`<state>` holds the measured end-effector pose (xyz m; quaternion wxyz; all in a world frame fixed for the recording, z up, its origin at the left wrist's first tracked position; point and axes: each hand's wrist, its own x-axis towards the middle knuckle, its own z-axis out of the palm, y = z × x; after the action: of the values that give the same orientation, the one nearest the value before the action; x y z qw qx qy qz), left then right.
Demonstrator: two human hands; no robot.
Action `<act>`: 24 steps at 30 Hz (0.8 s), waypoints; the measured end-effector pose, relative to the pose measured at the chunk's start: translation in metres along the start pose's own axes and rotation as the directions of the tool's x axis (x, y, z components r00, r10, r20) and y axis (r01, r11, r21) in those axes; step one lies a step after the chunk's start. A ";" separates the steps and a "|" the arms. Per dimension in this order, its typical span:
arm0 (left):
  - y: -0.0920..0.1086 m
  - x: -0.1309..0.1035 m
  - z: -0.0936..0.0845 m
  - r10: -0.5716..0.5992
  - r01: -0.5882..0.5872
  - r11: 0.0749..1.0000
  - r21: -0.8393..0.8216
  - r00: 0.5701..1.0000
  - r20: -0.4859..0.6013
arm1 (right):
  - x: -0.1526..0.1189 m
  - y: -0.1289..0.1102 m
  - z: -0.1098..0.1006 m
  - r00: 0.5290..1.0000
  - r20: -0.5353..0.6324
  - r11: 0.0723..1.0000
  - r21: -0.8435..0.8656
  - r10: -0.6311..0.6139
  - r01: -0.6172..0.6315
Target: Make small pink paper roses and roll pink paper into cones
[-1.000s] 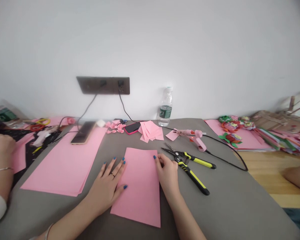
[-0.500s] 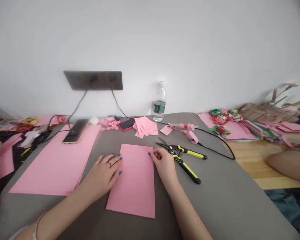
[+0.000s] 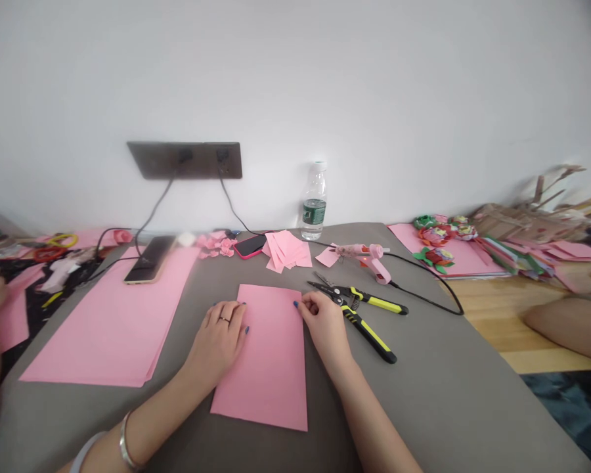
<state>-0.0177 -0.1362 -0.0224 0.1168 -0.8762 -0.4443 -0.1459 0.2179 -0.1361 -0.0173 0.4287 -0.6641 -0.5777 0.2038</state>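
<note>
A folded-looking sheet of pink paper (image 3: 266, 368) lies upright before me on the grey table. My left hand (image 3: 221, 335), with a ring on one finger, rests along its left edge, fingers bent and thumb apart, tips on the paper. At the upper right edge, my right hand (image 3: 325, 322) pinches the sheet between thumb and forefinger, the other fingers curled in. Just right of that hand lie pliers (image 3: 369, 332) with black and yellow handles. Behind them is a pink glue gun (image 3: 367, 253) with a black cord.
Larger pink sheets (image 3: 103, 322) with a phone (image 3: 150, 259) on them lie at left. Small pink squares (image 3: 288, 249), a second phone (image 3: 250, 246) and a water bottle (image 3: 314, 210) stand toward the wall. Paper flowers (image 3: 436, 240) sit at right. Other people's arms show on both sides.
My left hand has slid a little right and further onto the sheet, its fingers now more bent. My right hand stays at the upper right edge.
</note>
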 end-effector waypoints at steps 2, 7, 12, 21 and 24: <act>-0.001 -0.002 0.004 0.016 -0.016 1.000 -0.013 1.000 0.003 | 0.000 0.000 0.000 1.000 0.001 1.000 -0.003 -0.001 0.001; -0.006 -0.002 0.004 0.017 -0.017 1.000 -0.001 0.997 0.070 | 0.000 0.001 0.001 1.000 -0.003 1.000 -0.003 -0.006 0.006; -0.012 0.007 0.001 0.040 -0.035 0.998 -0.049 0.993 0.112 | -0.001 0.001 0.002 1.000 -0.001 1.000 -0.007 -0.018 0.018; -0.010 0.017 0.001 -0.038 0.044 0.996 -0.079 0.996 0.078 | -0.001 -0.001 0.000 0.999 -0.031 0.999 -0.042 -0.029 0.028; -0.007 0.014 0.000 -0.058 0.063 0.996 -0.070 0.995 0.080 | 0.000 -0.011 0.002 0.996 -0.063 0.996 -0.057 -0.067 0.064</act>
<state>-0.0159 -0.1217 -0.0165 0.0631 -0.8710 -0.4694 -0.1308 0.2101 -0.1356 -0.0088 0.4355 -0.6626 -0.5901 0.1520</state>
